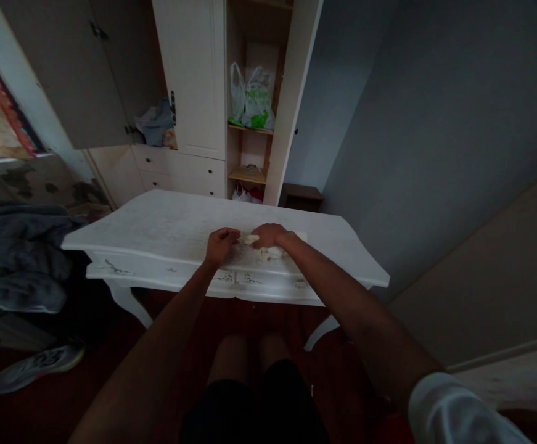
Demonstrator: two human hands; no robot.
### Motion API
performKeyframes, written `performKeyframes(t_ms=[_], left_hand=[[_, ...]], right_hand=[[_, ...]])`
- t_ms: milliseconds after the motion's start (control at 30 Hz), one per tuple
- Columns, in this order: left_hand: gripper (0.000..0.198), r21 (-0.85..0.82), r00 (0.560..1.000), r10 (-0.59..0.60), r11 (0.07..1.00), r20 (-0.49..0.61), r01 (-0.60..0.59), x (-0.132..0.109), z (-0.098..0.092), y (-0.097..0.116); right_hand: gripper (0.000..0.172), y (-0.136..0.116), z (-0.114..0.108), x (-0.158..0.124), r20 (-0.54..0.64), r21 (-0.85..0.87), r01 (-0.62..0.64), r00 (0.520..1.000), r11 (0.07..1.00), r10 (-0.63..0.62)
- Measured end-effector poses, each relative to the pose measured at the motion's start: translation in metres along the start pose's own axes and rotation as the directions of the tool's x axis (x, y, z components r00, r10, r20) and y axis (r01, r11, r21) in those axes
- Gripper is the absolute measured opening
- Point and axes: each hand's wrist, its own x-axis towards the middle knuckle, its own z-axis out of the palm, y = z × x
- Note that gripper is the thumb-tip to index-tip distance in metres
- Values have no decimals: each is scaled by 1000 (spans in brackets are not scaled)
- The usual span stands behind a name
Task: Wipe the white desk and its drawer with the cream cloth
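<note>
A crumpled cream cloth (272,253) lies on the white table (180,216), close to its front edge. My right hand (268,235) rests on the cloth with its fingers bent round part of it. Just left of it, my left hand (222,243) has its fingers pressed together at a thin pale end that sticks out toward my right hand. Whether that end belongs to the cloth is too small to tell. Dull smudges mark the table top around my left hand.
Behind the table stands a white wardrobe (198,80) with open doors and plastic bags (256,102) on a shelf. Grey clothing (13,259) is heaped at the left, above a shoe (37,368) on the red floor. A grey wall rises at the right.
</note>
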Motion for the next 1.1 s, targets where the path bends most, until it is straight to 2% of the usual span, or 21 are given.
performKeyframes(t_ms=[100, 367, 567, 700, 800, 867, 933, 1033, 1100], left_hand=[[19, 36, 1000, 8, 999, 2, -8, -1, 0, 3], [17, 62, 1000, 11, 998, -8, -10, -1, 2, 2], [14, 89, 999, 37, 995, -4, -37, 0, 1, 0], [14, 121, 999, 42, 992, -20, -39, 1, 1, -2], [13, 111, 999, 46, 993, -17, -44, 3, 1, -4], [12, 104, 999, 52, 993, -17, -50, 3, 1, -5], [12, 104, 998, 56, 993, -18, -54, 4, 2, -5], [12, 124, 999, 47, 991, -17, -45, 2, 3, -4], [12, 144, 999, 32, 989, -22, -28, 1, 3, -3]], right_hand=[[35, -2, 6, -10, -75, -32, 18, 997, 999, -20], [35, 2, 25, -36, -248, -62, 112, 961, 992, -124], [33, 6, 32, -59, -285, -24, 203, 937, 979, -201], [33, 0, 41, -91, -333, 23, 290, 905, 957, -266], [35, -16, 65, -120, -386, 44, 434, 838, 900, -385], [34, -28, 90, -137, -416, 22, 536, 773, 844, -480], [33, -38, 116, -147, -415, -46, 573, 734, 818, -537], [33, -43, 151, -144, -423, -110, 523, 745, 845, -516], [33, -41, 168, -133, -485, -90, 431, 769, 898, -418]])
